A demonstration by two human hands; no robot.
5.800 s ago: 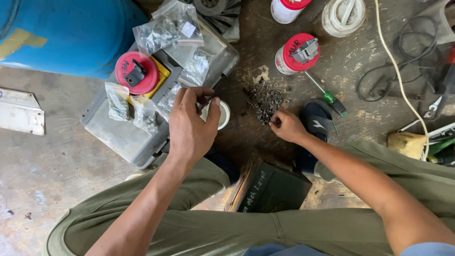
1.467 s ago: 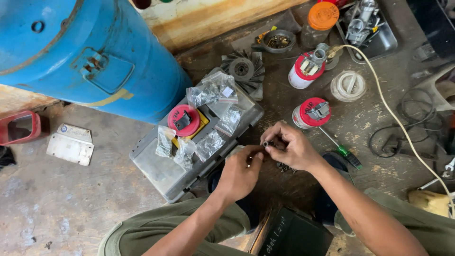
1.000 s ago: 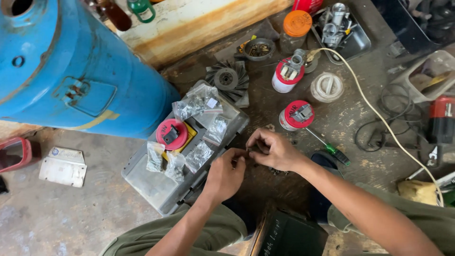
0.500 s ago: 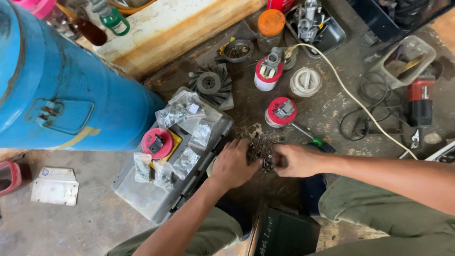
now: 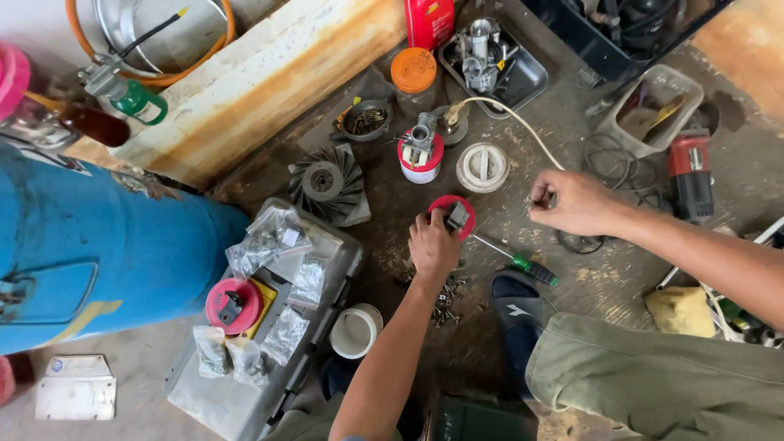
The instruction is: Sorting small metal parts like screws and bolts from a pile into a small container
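My left hand [image 5: 433, 245] reaches forward, its fingers curled over the near edge of a red-lidded jar [image 5: 457, 214] that has a small dark metal piece on top. Off to the right, my right hand [image 5: 576, 202] is raised beside a white cable [image 5: 510, 118], its fingertips pinched on a small metal part [image 5: 537, 198]. A scatter of dark screws [image 5: 441, 300] lies on the floor just below my left wrist. A green-handled screwdriver [image 5: 531, 267] lies between the two hands.
A blue cylinder [image 5: 98, 253] fills the left. A grey case [image 5: 245, 400] holds plastic bags and a red lid [image 5: 233, 304], with a white cup [image 5: 355, 331] beside it. Farther off are a black fan wheel [image 5: 327, 184], another red-lidded jar [image 5: 420, 159], a white cap [image 5: 482, 167], a parts tray [image 5: 523, 77] and a red power tool [image 5: 690, 171].
Both hands have left the screw pile. The left went forward to the red-lidded jar; the right swung out to the right, pinching a small part. The view tilted forward.
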